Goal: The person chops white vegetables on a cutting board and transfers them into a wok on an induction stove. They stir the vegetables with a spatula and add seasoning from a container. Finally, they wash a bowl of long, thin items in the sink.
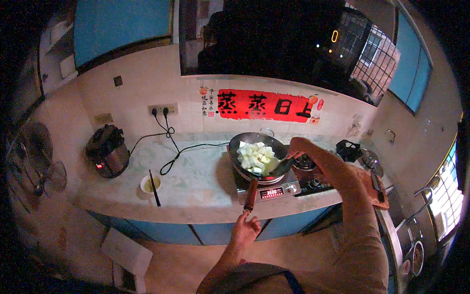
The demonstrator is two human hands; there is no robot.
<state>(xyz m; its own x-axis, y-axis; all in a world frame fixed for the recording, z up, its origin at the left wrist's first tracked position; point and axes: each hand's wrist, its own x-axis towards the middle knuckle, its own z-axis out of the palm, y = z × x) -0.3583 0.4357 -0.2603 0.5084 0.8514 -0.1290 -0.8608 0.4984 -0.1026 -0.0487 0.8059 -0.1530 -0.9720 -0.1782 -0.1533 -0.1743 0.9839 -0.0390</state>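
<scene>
A dark wok [238,170] sits on an induction cooker [244,194] with a lit red display. Pale cut vegetable pieces [257,156] fill its middle. From its near side the wooden wok handle [251,194] points towards me. My left hand [245,229] is at the handle's end, its fingers touching the tip; how firmly they grip cannot be told. Over the wok's right rim, my right hand [296,149] is closed on a spatula [282,161], whose blade lies by the vegetables.
Left on the counter stand a white bowl [144,186] with chopsticks [154,189] across it and a black electric cooker [110,156] with cords. At right are a gas hob [316,183], a wooden cutting board [361,180] with a knife [377,185], and a sink.
</scene>
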